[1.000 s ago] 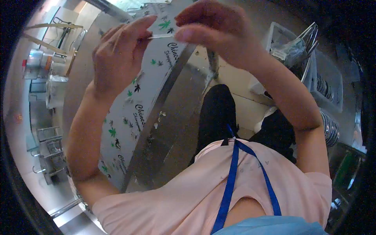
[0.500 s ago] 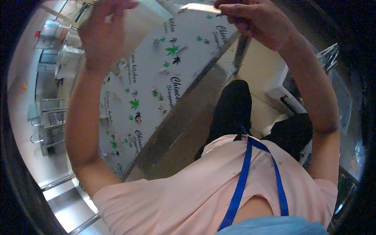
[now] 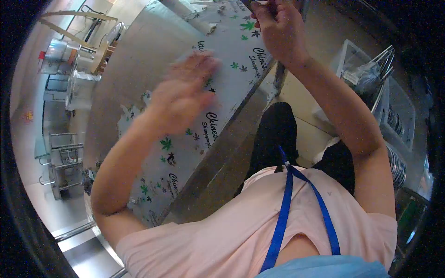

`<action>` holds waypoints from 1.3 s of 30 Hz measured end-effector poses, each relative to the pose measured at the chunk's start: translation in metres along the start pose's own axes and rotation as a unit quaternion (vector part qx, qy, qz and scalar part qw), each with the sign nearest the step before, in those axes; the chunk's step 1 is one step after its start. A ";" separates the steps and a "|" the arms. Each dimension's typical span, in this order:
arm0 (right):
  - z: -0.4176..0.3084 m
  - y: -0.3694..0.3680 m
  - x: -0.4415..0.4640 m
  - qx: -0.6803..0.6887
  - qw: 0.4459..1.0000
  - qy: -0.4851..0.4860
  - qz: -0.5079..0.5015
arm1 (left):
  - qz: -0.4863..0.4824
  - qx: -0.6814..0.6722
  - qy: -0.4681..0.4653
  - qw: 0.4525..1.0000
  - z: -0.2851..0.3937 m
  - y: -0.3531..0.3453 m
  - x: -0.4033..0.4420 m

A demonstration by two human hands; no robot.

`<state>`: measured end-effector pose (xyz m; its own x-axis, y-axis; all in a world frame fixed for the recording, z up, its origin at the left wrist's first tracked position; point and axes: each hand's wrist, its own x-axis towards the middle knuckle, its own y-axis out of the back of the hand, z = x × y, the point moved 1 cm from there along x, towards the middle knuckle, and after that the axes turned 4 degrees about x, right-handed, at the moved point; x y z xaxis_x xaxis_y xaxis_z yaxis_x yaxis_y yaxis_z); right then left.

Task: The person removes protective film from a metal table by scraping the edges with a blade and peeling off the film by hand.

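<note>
My left hand (image 3: 185,92) is blurred by motion over the table, its fingers stretched out and thumb apart, with nothing visible in it. Beneath it lies a pale printed covering (image 3: 232,41) with green and black leaves and the word "Chinese"; its edges look torn. At the top of the view, beyond the table's front edge, my right hand (image 3: 280,34) is closed in a pinch. A dark edge (image 3: 248,3) shows at its fingertips, but most of it is cut off by the frame.
Bare metal tabletop (image 3: 134,51) shows left of the covering. Metal pots (image 3: 81,85) and a wooden stool-like frame (image 3: 99,58) stand at the far left. On the right are a clear plastic crate (image 3: 401,113) and coiled wire-like items (image 3: 396,167). My legs (image 3: 273,139) are beside the table.
My left hand has come down and to the right, over the printed covering. My right hand has shifted slightly left and stays pinched. The view has turned a little, showing more tabletop.
</note>
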<state>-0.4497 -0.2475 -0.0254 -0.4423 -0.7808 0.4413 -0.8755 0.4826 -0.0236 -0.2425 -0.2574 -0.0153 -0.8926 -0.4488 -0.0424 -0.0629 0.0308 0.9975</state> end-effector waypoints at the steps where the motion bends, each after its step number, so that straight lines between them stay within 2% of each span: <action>1: -0.004 0.001 -0.002 -0.017 1.000 0.006 -0.007 | 0.032 -0.018 0.062 0.997 -0.024 -0.005 -0.015; 2: -0.006 0.001 -0.003 -0.031 0.999 0.012 -0.014 | 0.063 -0.034 0.126 0.989 -0.048 -0.009 -0.032; 4: -0.011 -0.003 -0.001 -0.066 0.998 -0.001 -0.025 | 0.099 0.140 0.177 0.969 -0.090 -0.001 -0.062; 7: -0.006 -0.006 0.001 -0.097 0.995 0.028 -0.025 | 0.107 0.110 0.359 0.921 -0.103 0.029 -0.059; 9: -0.006 -0.005 0.000 -0.103 0.994 0.028 -0.022 | 0.215 -0.081 0.271 0.935 -0.087 0.034 -0.022; 11: -0.012 -0.002 0.000 -0.105 0.994 -0.006 -0.019 | 0.219 -0.230 0.199 0.927 -0.059 0.023 0.024; 13: -0.013 0.000 0.001 -0.100 0.994 -0.032 -0.026 | 0.192 -0.281 0.133 0.931 -0.044 0.003 0.059; 16: -0.010 0.000 0.003 -0.107 0.994 -0.030 -0.018 | 0.186 -0.144 0.142 0.962 -0.024 0.003 0.077; 17: -0.008 0.000 0.003 -0.112 0.993 -0.025 -0.012 | 0.179 -0.110 0.195 0.958 -0.021 0.004 0.079; 20: -0.010 0.006 0.001 -0.063 0.998 -0.024 -0.018 | 0.167 -0.083 0.224 0.957 -0.019 0.005 0.088; 21: -0.007 0.000 0.001 -0.073 0.997 0.003 -0.005 | 0.163 -0.063 0.217 0.961 -0.020 0.008 0.088; 24: -0.002 0.004 0.000 -0.101 0.995 0.003 -0.016 | 0.146 -0.004 0.208 0.967 -0.024 0.013 0.099; 27: 0.003 0.004 0.003 -0.065 0.997 0.047 -0.007 | 0.119 0.033 0.225 0.967 -0.036 0.014 0.110; 29: 0.001 0.005 0.005 -0.080 0.996 0.023 -0.009 | 0.120 0.027 0.233 0.965 -0.056 0.005 0.115; 30: 0.001 0.005 0.005 -0.088 0.996 0.010 -0.010 | 0.106 -0.106 0.261 0.954 -0.056 0.006 0.114; 32: 0.003 0.006 0.006 -0.086 0.996 0.025 -0.004 | 0.073 -0.363 0.303 0.878 -0.054 0.010 0.111; 35: -0.001 0.009 0.003 -0.076 0.997 0.015 -0.015 | 0.079 -0.430 0.287 0.852 -0.058 0.008 0.105; 37: -0.002 0.010 0.004 -0.065 0.998 0.014 -0.019 | 0.117 -0.256 0.267 0.921 -0.052 0.013 0.106; 38: 0.000 0.012 0.005 -0.060 0.998 0.020 -0.016 | 0.134 -0.166 0.252 0.944 -0.046 0.015 0.109; 39: 0.001 0.012 0.005 -0.054 0.998 0.026 -0.012 | 0.124 -0.131 0.237 0.954 -0.040 0.016 0.110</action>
<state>-0.4625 -0.2457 -0.0244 -0.4074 -0.7723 0.4874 -0.8589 0.5054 0.0830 -0.3239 -0.3419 -0.0021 -0.5588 -0.8126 0.1657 0.2942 -0.0075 0.9557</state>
